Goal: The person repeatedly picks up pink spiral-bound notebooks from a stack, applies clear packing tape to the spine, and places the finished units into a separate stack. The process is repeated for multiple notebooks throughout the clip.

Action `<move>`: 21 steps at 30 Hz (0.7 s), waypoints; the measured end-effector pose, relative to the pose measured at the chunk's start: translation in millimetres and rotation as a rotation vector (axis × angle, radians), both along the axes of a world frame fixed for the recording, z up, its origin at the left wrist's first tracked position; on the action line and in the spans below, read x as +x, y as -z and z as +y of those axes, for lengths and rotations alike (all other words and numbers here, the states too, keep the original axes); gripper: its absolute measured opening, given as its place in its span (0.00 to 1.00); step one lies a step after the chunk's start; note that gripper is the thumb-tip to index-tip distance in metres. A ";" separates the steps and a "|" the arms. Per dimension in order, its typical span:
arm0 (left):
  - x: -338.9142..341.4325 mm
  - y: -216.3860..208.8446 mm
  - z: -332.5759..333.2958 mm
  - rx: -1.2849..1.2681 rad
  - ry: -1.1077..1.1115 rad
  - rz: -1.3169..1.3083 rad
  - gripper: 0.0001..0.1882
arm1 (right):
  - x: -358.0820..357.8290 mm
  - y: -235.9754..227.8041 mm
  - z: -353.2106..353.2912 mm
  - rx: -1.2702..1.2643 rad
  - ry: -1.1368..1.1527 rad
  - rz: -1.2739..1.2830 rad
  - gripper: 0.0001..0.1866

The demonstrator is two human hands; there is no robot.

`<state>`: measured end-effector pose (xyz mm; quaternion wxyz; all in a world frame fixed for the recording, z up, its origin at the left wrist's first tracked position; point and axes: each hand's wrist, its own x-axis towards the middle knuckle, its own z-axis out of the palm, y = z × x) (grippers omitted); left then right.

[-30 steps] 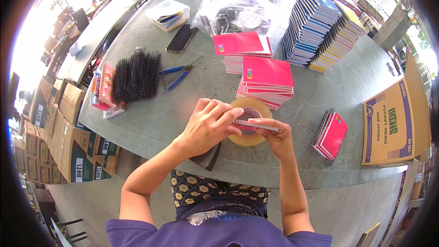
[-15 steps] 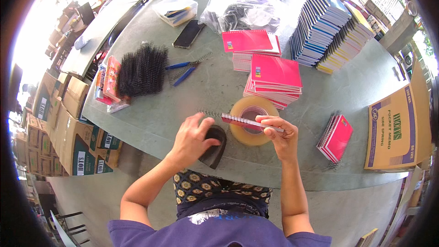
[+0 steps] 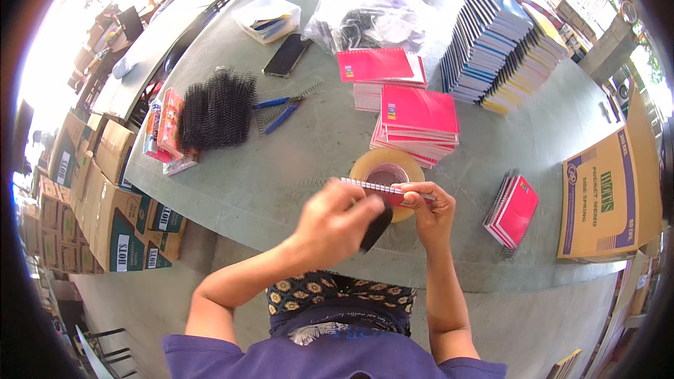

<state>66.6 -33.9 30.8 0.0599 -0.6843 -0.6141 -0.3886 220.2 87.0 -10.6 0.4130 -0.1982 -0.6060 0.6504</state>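
Note:
My right hand [image 3: 430, 207] pinches a small pink-covered notebook [image 3: 394, 193], held edge-up with its row of punched holes showing. A thin dark wire coil [image 3: 309, 182] sticks out past the notebook's left end, faint against the table. My left hand [image 3: 337, 221] is at that end, its fingers curled and smeared by motion, so its grip is unclear. Beside its fingertips a black curved piece [image 3: 378, 228] shows; whether the hand holds it cannot be told. Behind the notebook lies a large roll of clear tape [image 3: 361, 166].
Pink notebook stacks [image 3: 421, 112] stand beyond the tape. At left are black coils [image 3: 217, 109] and blue-handled pliers [image 3: 281, 116]. A phone [image 3: 286, 55] and plastic bag [image 3: 372, 14] lie farther back. Bound pink notebooks [image 3: 516, 210] and a carton [image 3: 597, 196] are right; blue notebooks [image 3: 484, 42] stand behind.
My left hand has swung right, from the coil's free end toward the notebook. The black curved piece now shows farther right. My right hand keeps the notebook in nearly the same place.

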 end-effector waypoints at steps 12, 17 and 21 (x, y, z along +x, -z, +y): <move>2.9 -18.6 25.1 0.045 -0.030 -0.076 0.15 | 19.1 22.2 1.6 0.009 -0.052 -0.081 0.10; 8.6 -35.8 30.0 0.180 -0.075 -0.145 0.15 | 25.5 18.5 5.8 0.111 -0.083 -0.176 0.12; 11.7 -8.9 30.3 -0.059 0.123 0.056 0.16 | 25.2 11.2 2.8 -0.033 -0.118 -0.252 0.13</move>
